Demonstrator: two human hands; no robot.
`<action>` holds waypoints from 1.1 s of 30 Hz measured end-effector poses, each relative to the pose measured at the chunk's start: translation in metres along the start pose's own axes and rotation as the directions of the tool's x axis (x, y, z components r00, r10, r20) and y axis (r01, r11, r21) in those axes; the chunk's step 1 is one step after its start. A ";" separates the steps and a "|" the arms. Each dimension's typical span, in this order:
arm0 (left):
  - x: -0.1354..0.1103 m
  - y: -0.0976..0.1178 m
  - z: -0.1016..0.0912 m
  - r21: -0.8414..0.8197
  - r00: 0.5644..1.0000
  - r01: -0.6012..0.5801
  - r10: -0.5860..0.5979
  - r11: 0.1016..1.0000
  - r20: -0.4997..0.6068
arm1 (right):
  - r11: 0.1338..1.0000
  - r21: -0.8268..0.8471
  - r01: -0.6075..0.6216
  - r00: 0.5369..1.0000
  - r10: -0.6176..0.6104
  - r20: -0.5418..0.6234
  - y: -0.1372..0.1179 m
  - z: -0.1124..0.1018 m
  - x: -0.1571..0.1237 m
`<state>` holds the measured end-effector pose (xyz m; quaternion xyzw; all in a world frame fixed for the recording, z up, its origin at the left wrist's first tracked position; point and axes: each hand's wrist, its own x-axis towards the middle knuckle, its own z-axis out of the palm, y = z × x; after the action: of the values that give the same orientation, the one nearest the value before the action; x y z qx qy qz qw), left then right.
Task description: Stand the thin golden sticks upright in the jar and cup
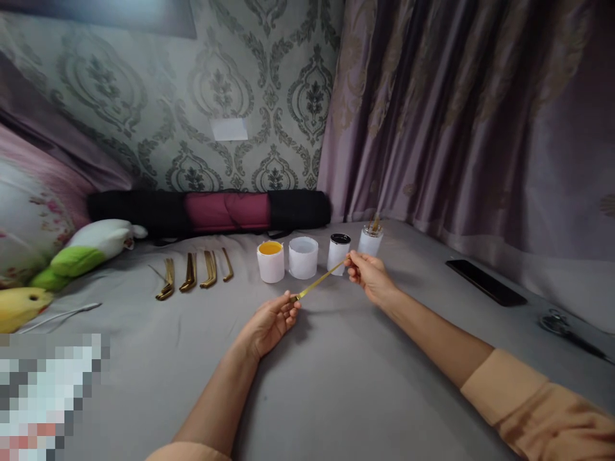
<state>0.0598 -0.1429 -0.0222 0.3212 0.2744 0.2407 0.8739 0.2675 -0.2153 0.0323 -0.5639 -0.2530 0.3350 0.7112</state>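
A slim gold-coloured stick (317,282) stretches at a slant between my two hands above the grey sheet. My left hand (269,323) pinches its lower, thicker end, palm turned partly upward. At the upper end, my right hand (368,274) grips the tip between thumb and fingers, in front of a white-wrapped pot with a dark rim (339,253). Beyond the stick stand a white pot with yellow-orange contents (271,262) and a plain white pot (303,258). Similar gold sticks with bent ends lie in several groups (191,272) to the left.
A white-wrapped jar (370,241) holding thin sticks stands at the back right. A black phone (485,282) lies farther right, near a dark object with a cord (571,333). Plush toys (86,250) and a white cable (62,316) are at left. A black-and-maroon roll (225,211) lies along the wall.
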 end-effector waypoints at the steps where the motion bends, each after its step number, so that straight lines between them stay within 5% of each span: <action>1: 0.000 0.000 0.000 -0.004 1.000 0.005 -0.005 1.000 0.002 | 1.000 0.000 0.002 1.000 -0.002 -0.004 -0.001 -0.001 0.001; 16: 0.001 0.004 -0.005 -0.158 1.000 0.010 -0.011 0.987 -0.008 | 0.995 -0.043 0.094 0.987 -0.099 -0.126 -0.057 -0.042 0.015; 21: 0.000 0.005 -0.005 -0.179 1.000 0.001 -0.003 0.984 -0.015 | 0.987 -0.063 0.147 0.958 -0.158 -0.238 -0.088 -0.054 0.026; 33: 0.000 0.006 -0.005 -0.179 1.000 -0.003 0.000 0.984 -0.017 | 0.897 -0.287 0.335 0.860 -0.416 -0.295 -0.146 -0.075 0.047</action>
<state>0.0555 -0.1368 -0.0218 0.2397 0.2588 0.2678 0.8966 0.3808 -0.2474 0.1553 -0.6306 -0.2650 0.0526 0.7276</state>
